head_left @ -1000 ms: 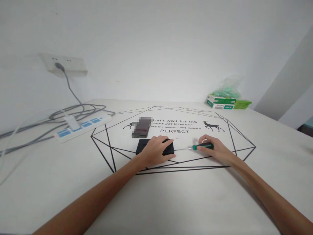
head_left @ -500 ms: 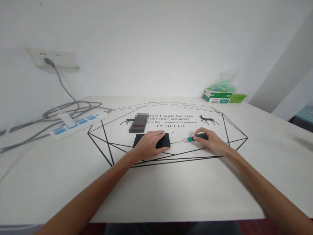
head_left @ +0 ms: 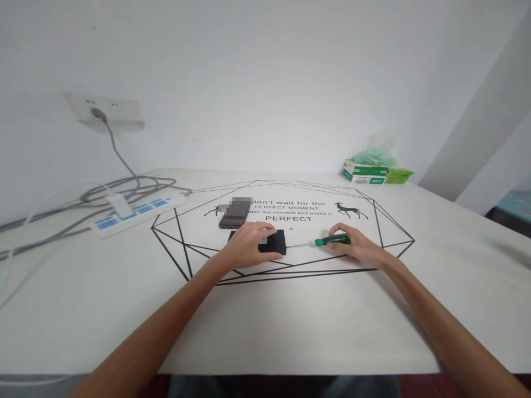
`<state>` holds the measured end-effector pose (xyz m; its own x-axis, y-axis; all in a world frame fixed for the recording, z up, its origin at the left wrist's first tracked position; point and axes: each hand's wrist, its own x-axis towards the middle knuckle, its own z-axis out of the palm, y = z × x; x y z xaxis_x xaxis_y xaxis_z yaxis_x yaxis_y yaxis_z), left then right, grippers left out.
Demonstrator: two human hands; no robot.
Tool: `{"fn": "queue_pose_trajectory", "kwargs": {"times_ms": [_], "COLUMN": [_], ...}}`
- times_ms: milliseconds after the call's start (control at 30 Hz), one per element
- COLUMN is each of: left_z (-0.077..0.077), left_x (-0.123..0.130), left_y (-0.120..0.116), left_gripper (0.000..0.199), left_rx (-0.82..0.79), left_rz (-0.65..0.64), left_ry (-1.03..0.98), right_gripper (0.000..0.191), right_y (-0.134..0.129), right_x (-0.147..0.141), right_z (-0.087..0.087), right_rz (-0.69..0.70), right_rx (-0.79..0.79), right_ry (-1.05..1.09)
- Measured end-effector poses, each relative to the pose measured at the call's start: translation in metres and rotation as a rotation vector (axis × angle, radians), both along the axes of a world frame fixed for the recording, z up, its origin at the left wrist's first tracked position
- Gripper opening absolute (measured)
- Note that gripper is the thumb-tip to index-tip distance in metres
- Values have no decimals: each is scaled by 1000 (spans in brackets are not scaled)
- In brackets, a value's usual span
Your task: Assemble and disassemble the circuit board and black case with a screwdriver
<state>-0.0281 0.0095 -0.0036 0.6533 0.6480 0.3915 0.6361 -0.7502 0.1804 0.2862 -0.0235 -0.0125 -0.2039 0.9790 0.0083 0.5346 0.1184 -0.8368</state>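
Observation:
My left hand (head_left: pixel 246 246) lies over a flat black box (head_left: pixel 276 242) on the table and grips it. The fingers reach over its top and the thumb rests along the near right edge. Part of the box is hidden under the hand. In my right hand (head_left: pixel 352 243) is a screwdriver (head_left: pixel 337 239) with a black and green handle, held between thumb and fingers. Its thin metal shaft points left, and its end meets the right side of the box; the exact tip is too small to make out.
Behind the box lies a dark phone (head_left: pixel 235 214). On the left is a white and blue power strip (head_left: pixel 136 213) with a plugged-in charger and grey cables (head_left: pixel 145 185). Green and white boxes (head_left: pixel 365 171) with a plastic bag stand at the back right of the printed tabletop (head_left: pixel 290 320).
The view has shifted slightly. My right-hand fingers have changed position on the screwdriver handle, and its shaft stays at the box's side. My left hand still holds the box.

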Motion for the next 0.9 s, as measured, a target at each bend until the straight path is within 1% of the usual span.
{"fn": "queue_pose_trajectory", "kwargs": {"times_ms": [67,133,200,300,367,467,600,667,767,833,900], "left_z": [-1,-1,-1,-1,-1,-1,-1,-2,-4,-5,-6], "left_x": [-7,-13,-17,-17,-16,-15,-15,-16,-18,-19,-20], "left_y": [6,11,14,16,16,15,14,14,15,17,18], "left_gripper": [70,79,82,79,76,74,74,75,78,79,81], "left_rx": [-39,-85,-111,-125,-131,-143,-135,-141,-200,-238,-246], "left_rz": [32,57,71,57,41,32,19,18,60,90,82], "left_ry": [21,33,42,60,65,70,90,90,46,13,7], "right_gripper": [43,42,42,52,52,42,42,41,48,50,45], "right_y": [-2,-1,0,2,1,-2,-3,0,3,4,3], "right_x": [1,2,2,1,0,0,1,1,1,1,2], "right_z": [1,1,1,0,1,5,5,3,0,-1,-1], "right_rz": [29,17,5,-10,-10,-1,2,-3,28,49,50], "right_rx": [-112,-138,-89,15,20,-27,-46,12,88,109,106], "right_ry": [72,108,56,-41,-37,15,72,35,-96,-144,-129]}}
